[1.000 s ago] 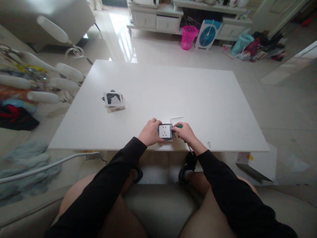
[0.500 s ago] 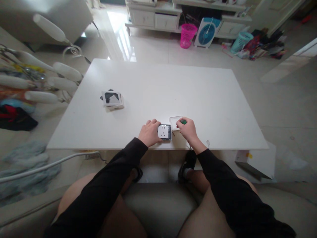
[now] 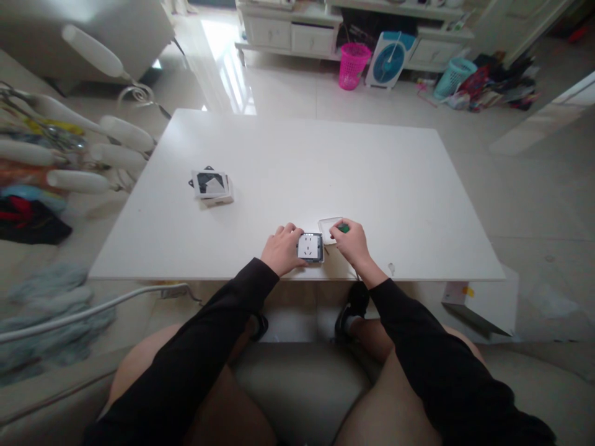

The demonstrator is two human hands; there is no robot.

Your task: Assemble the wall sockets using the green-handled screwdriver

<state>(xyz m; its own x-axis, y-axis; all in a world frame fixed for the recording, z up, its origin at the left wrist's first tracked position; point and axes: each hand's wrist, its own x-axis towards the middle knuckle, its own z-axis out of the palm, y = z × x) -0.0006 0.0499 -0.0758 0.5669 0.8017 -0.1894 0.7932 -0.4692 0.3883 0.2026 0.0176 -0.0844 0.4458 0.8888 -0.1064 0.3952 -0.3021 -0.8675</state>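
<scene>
Near the front edge of the broad white worktop (image 3: 297, 161) lies a small square white five-hole socket (image 3: 310, 247) with a dark surround. It rests flat, face up. The left hand (image 3: 281, 249) is closed on the socket's left side, fingers curled over the edge, pinning it down. The right hand (image 3: 354, 243), just right of the socket, is shut in a narrow grip around a short green-handled tool (image 3: 344, 228). Only the green end shows, and the tip is hidden by the fingers.

A thin pale square cover plate (image 3: 327, 223) lies flat just behind and to the right of the socket, apart from it. The right hand's fingertips lie over the plate's near corner.

Judging by this layout, the plate is off the socket and the dark surround is bare, so the two parts are separated and have not been joined. The tool is held ready but is not at the socket. Whether any screws are in or out is too small to tell.

Well to the left of the socket and further back sits a small flat black-and-white packet (image 3: 211, 184), untouched.
</scene>
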